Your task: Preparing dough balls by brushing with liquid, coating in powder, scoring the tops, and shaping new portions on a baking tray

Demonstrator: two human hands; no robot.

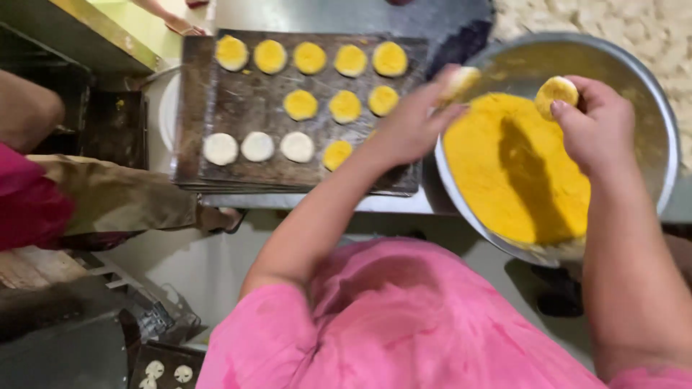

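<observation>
**Two hands, two dough rounds, one big bowl**

The left hand (414,122) is over the left rim of the bowl (667,137). Its fingers are closed on a pale round (461,78) of dough. This round looks blurry. It is only a little yellow.

The right hand (595,126) is over the middle of the bowl. Its fingertips pinch a yellow round (556,91) and hold it up above the crumbs (515,173). This one is yellow all over.

The bowl is wide and made of shiny metal. The yellow crumbs fill a large part of it. The hands cast a dark shadow on them.

To the left of the bowl lies a dark tray (245,101). Ten yellow rounds sit on it in rows. Five are in the top row (310,57). Three white rounds (258,146) sit in the bottom row, with no yellow on them. One more yellow round lies just beside them, near the left arm.

The person wears a pink shirt (404,324).

Another person stands at the left edge. Their sleeve (115,198) is brown.

A small tray (166,360) is down at the bottom left. A few white rounds lie on it.
</observation>
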